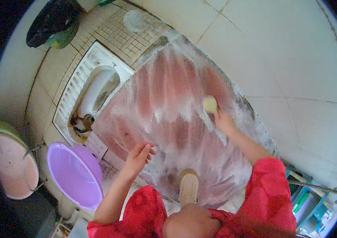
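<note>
A reddish mat or rug (176, 131), streaked with white suds, is spread over the floor in front of me. My right hand (225, 122) grips a pale yellow, rounded scrubbing brush (210, 104) on the right part of the soapy cloth; its bristles are out of sight. Over the left part of the rug hovers my left hand (140, 155), empty, with its fingers loosely bent and apart. One of my feet, in a beige shoe (189, 189), stands on the near end of the rug.
Left of the rug lies a white squat toilet (94, 89). A purple basin (73, 174) and a pink basin (15, 166) lean at the left. A black bag (53, 20) covers a bin at the far left. Tiled wall (295, 67) and a blue rack (309, 206) flank the right.
</note>
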`<control>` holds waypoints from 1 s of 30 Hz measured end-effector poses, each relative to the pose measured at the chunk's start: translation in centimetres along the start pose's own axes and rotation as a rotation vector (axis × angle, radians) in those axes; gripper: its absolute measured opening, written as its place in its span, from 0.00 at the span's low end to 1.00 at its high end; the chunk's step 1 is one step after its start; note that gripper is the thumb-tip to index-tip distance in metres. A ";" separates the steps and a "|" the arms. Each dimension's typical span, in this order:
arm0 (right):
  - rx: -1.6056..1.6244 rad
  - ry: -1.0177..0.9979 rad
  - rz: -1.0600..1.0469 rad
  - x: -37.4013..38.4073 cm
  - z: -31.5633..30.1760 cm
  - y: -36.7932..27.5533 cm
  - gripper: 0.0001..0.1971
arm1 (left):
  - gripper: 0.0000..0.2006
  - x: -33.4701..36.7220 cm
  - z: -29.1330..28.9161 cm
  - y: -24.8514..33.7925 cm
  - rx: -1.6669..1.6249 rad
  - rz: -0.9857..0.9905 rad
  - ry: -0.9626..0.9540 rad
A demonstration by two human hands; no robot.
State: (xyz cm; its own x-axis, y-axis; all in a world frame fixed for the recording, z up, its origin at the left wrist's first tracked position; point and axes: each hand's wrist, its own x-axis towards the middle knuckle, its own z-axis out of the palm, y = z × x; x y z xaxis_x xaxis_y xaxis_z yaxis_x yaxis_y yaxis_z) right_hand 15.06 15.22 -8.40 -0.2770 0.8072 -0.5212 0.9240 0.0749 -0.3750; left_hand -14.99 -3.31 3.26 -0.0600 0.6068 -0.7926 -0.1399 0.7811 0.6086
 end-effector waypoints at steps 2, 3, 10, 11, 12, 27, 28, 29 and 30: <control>-0.068 0.150 -0.169 7.8 -1.0 -5.7 0.20 | 0.13 0.4 0.8 0.4 0.012 0.031 -0.031; 0.131 0.219 -0.137 11.7 -1.8 -8.7 0.21 | 0.14 0.6 1.3 0.8 0.043 0.010 -0.022; -0.051 0.332 -0.369 13.0 -4.1 -10.5 0.15 | 0.13 0.6 0.1 4.9 0.059 0.219 0.030; -0.147 0.236 -0.363 8.9 -3.6 -7.8 0.15 | 0.13 0.3 -0.9 4.8 0.044 0.213 0.037; -0.232 0.125 -0.270 4.9 -3.0 -5.2 0.14 | 0.12 -0.2 -1.6 4.3 0.019 0.227 0.034; 0.209 0.222 0.040 22.3 -4.3 -17.0 0.22 | 0.13 -0.6 -1.5 2.7 0.056 0.190 0.129; 0.116 0.245 -0.014 20.1 -4.1 -16.9 0.18 | 0.13 -1.0 -1.6 3.1 0.018 0.171 0.122; 0.033 0.322 -0.068 17.8 -4.5 -16.7 0.14 | 0.12 -0.7 -1.9 3.5 -0.015 0.197 0.124; -0.160 0.216 -0.203 14.3 -4.7 -15.6 0.15 | 0.12 -0.6 -2.3 3.7 -0.054 0.267 0.116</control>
State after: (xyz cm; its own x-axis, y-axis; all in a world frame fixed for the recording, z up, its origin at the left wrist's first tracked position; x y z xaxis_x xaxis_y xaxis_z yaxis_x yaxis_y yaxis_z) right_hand -2.10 28.30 -6.40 -0.4133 0.8705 -0.2672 0.8900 0.3241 -0.3208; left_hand -17.72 -1.11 5.86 -0.2142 0.7666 -0.6054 -0.1559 0.5850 0.7959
